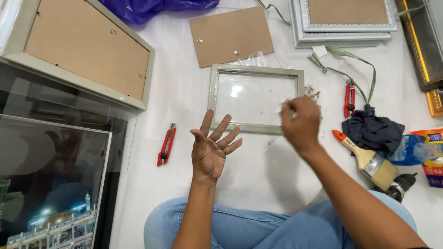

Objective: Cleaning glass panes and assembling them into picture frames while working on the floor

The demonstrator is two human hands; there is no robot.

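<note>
While left hand [212, 150] fingers spread apart, small grey picture frame [255, 98] lies at 1 o'clock; right hand [301, 122] fingers pinched together over its glazed, plastic-wrapped edge.

Left hand [213, 150]: held open, palm turned up and toward the camera, the fingers [220, 128] spread and pointing toward 12 to 1 o'clock, thumb at the 10 o'clock side; the bare forearm rises from 6 o'clock, above the left knee. Right hand [301, 123]: back of the hand toward the camera, fingers curled inward with the tips pinched together at its 10 o'clock edge; the bare forearm runs in from 5 o'clock across the right thigh. The hands are apart, neither touching the other
</note>
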